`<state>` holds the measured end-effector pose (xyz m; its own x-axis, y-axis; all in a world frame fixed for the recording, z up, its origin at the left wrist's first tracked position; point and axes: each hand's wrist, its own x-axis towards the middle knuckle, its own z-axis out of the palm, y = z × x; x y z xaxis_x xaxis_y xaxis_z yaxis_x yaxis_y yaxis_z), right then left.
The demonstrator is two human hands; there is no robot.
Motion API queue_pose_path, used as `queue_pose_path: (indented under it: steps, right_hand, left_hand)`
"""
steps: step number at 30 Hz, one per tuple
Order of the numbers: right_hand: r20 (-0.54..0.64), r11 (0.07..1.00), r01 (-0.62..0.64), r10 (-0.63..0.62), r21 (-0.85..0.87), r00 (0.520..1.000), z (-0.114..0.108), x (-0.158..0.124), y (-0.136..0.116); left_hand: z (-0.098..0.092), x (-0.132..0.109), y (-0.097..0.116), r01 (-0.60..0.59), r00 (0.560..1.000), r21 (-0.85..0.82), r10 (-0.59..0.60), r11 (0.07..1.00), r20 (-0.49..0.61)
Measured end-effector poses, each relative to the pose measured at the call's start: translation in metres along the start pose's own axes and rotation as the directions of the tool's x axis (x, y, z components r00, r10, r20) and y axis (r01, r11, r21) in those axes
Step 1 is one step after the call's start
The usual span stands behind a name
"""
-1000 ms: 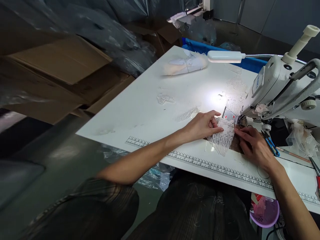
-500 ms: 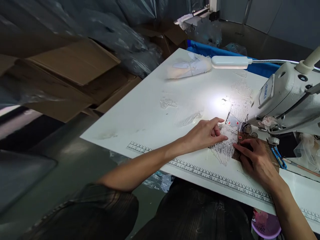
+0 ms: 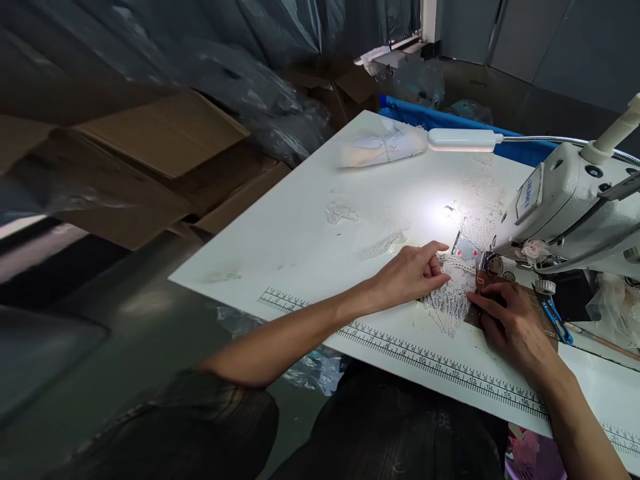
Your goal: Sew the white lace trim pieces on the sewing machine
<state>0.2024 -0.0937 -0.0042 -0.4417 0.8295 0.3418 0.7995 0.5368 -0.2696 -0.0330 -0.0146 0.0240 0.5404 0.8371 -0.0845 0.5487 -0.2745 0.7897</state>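
Observation:
White lace (image 3: 453, 303) lies on the table in front of the sewing machine (image 3: 565, 200), its upper edge close to the presser foot. At the lace's left edge is my left hand (image 3: 417, 272), index finger and thumb apart, other fingers curled; whether it pinches any lace is not clear. My right hand (image 3: 513, 320) rests on the brown plate (image 3: 535, 303) right of the lace, its index fingertip touching the lace edge. The fingers below that are partly hidden. More lace (image 3: 480, 200) stretches behind the needle area.
A tied white bundle (image 3: 385, 148) lies at the back under a lamp (image 3: 463, 139). Lace scraps (image 3: 343, 212) sit on the left of the white table (image 3: 280, 233). Blue snips (image 3: 556, 320) lie right of my right hand. Cardboard boxes (image 3: 165, 133) stand beyond the table.
The whole view has shifted slightly, with the table lower in the picture. My left thumb has drawn back a little to the left; my right hand holds nearly the same pose.

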Motion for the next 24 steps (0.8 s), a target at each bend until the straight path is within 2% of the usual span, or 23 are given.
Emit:
queue_pose_path:
  steps: [3, 5, 6, 8, 10, 11, 13, 15, 20, 24]
  right_hand:
    - [-0.007, 1.0, 0.012, -0.012, 0.002, 1.0, 0.0, 0.0, 0.0]
    - [-0.009, 1.0, 0.006, -0.006, 0.004, 1.0, 0.0, 0.0, 0.001]
    - [-0.011, 1.0, 0.002, -0.002, 0.007, 1.0, 0.001, 0.0, 0.001]
    - [-0.015, 1.0, -0.001, 0.001, 0.015, 1.0, 0.002, 0.0, 0.001]
    - [-0.023, 1.0, 0.001, -0.001, 0.019, 1.0, 0.003, 0.0, 0.001]
    - [-0.026, 1.0, 0.0, 0.001, 0.017, 1.0, 0.003, 0.0, 0.001]
    - [-0.023, 1.0, -0.006, 0.006, 0.013, 1.0, 0.003, 0.0, 0.0]
    - [-0.018, 1.0, -0.012, 0.012, 0.007, 1.0, 0.003, 0.0, 0.0]
    - [-0.018, 1.0, -0.028, 0.027, -0.015, 0.999, 0.003, 0.0, -0.001]
    - [-0.026, 1.0, -0.004, 0.003, -0.017, 1.0, 0.005, 0.0, -0.001]
  left_hand:
    - [0.002, 0.002, -0.004, -0.091, 0.99, 0.176, 0.108, 0.98, -0.087]
    - [0.004, 0.007, -0.003, -0.217, 0.952, 0.384, 0.282, 0.897, -0.12]
    - [0.005, 0.01, -0.001, -0.303, 0.921, 0.471, 0.382, 0.828, -0.078]
    - [0.008, 0.018, 0.005, -0.491, 0.842, 0.551, 0.529, 0.674, 0.104]
    - [0.01, 0.027, 0.011, -0.622, 0.766, 0.556, 0.576, 0.551, 0.286]
    - [0.011, 0.032, 0.014, -0.653, 0.745, 0.56, 0.569, 0.511, 0.349]
    - [0.012, 0.038, 0.015, -0.666, 0.738, 0.58, 0.53, 0.469, 0.418]
    - [0.013, 0.042, 0.012, -0.655, 0.75, 0.589, 0.502, 0.473, 0.431]
    - [0.015, 0.036, 0.002, -0.624, 0.777, 0.555, 0.518, 0.551, 0.358]
    - [0.015, 0.033, 0.001, -0.606, 0.786, 0.599, 0.513, 0.523, 0.346]
